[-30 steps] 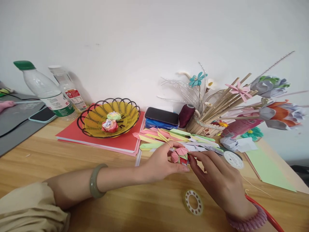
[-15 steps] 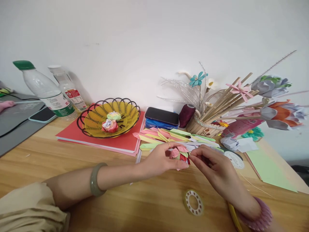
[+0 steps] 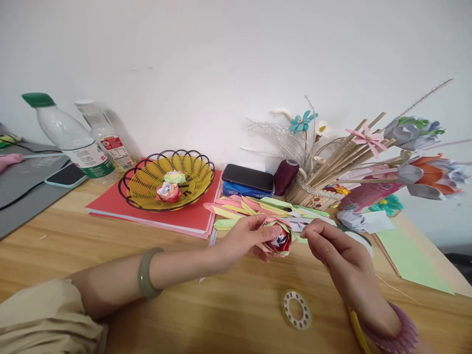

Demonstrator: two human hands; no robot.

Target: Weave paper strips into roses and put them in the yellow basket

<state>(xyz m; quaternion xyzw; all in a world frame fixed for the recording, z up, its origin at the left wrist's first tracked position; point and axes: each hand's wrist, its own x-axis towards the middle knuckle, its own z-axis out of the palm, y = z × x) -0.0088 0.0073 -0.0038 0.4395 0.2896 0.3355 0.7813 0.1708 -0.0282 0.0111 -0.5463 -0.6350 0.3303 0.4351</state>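
Right of the yellow basket (image 3: pixel 197 172) and nearer you, your left hand (image 3: pixel 241 242) clasped a layered paper flower (image 3: pixel 281 242), thumb across its front, probably to steady it, while farther right your right hand (image 3: pixel 337 250) pinched thumb and finger together, on what I couldn't tell.

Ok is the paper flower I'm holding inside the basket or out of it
Out: the left hand holds the paper flower to the right of the basket.

Left hand (image 3: pixel 239 243): holds layered paper rosette (image 3: pixel 280 241).
Right hand (image 3: pixel 342 258): fingers (image 3: pixel 317 238) pinched together, just beside rosette.
Basket (image 3: pixel 145 182): two paper flowers (image 3: pixel 168 192) inside; red paper (image 3: pixel 106 199) beneath.
Tape roll (image 3: pixel 287 306): flat on counter (image 3: pixel 177 319).
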